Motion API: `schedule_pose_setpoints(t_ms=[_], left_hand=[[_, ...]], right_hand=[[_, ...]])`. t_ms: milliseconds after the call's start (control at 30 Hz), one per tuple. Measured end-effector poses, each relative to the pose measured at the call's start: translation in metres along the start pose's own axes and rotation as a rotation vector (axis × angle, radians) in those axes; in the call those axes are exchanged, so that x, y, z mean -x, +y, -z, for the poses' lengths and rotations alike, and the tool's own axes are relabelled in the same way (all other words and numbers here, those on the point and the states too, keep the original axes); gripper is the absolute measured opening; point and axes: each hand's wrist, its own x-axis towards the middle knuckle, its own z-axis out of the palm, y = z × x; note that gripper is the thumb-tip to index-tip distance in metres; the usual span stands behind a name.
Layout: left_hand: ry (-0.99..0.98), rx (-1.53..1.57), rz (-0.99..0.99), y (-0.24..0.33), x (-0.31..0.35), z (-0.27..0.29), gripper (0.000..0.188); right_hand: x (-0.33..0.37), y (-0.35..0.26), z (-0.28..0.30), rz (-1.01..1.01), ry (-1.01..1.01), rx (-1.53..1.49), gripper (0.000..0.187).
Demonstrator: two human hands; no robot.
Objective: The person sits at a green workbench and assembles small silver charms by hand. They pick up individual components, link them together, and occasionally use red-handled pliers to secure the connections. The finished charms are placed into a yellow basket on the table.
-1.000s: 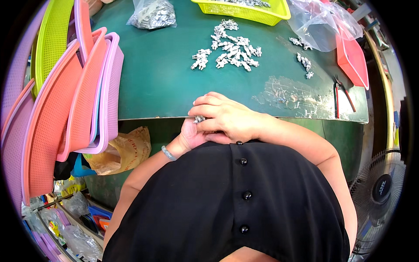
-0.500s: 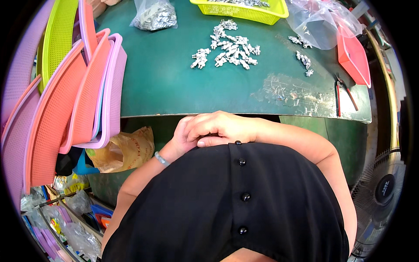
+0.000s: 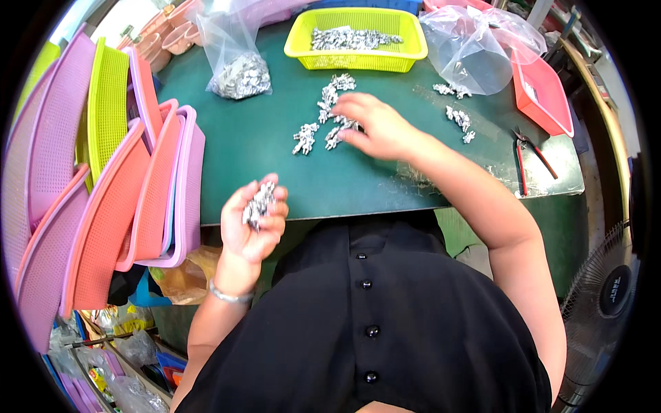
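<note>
My left hand [image 3: 238, 230] is palm up by the table's front edge, fingers curled around a cluster of small silver metal pieces [image 3: 258, 206]. Over the loose pile of similar silver pieces [image 3: 333, 136] on the green table [image 3: 275, 162] is my right hand [image 3: 385, 131]. Its fingers and thumb are apart and cover part of the pile; I cannot tell whether the fingertips touch any pieces. Just left of the pile lies a small clump of the same pieces [image 3: 304, 139].
A lime-green basket [image 3: 355, 62] of silver pieces stands behind the pile, with a clear bag of pieces [image 3: 242, 77] to its left. At right are an empty-looking plastic bag [image 3: 475, 65], a pink tray [image 3: 547, 113] and red-handled pliers [image 3: 522, 162]. Stacked baskets [image 3: 155, 186] crowd the left side.
My hands were folded together at my waist and have come apart. The left now holds a cluster of silver pieces; the right has moved forward over the pile, and the view has tilted up.
</note>
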Motion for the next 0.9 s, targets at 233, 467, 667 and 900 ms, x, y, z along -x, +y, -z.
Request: schedule_pose_setpoints(t_ms=[233,467,667,900], left_hand=[[-0.153,-0.251,-0.086,0.059,-0.149,-0.114,0.029],[0.185,-0.85,-0.519,0.045,-0.261,-0.187,0.057],[0.061,-1.503,-0.591,0.06,-0.244,-0.143,0.052],[-0.055,-2.238,-0.675,0.047,-0.122,-0.029,0.033]], right_hand=[[-0.049,0.073,-0.014,-0.28,-0.235,0.124,0.07],[-0.04,0.05,-0.025,0.003,-0.345,0.003,0.062],[-0.021,0.016,-0.004,0.073,-0.461,-0.062,0.063],[0.029,0.002,0.019,0.056,-0.361,0.035,0.062]])
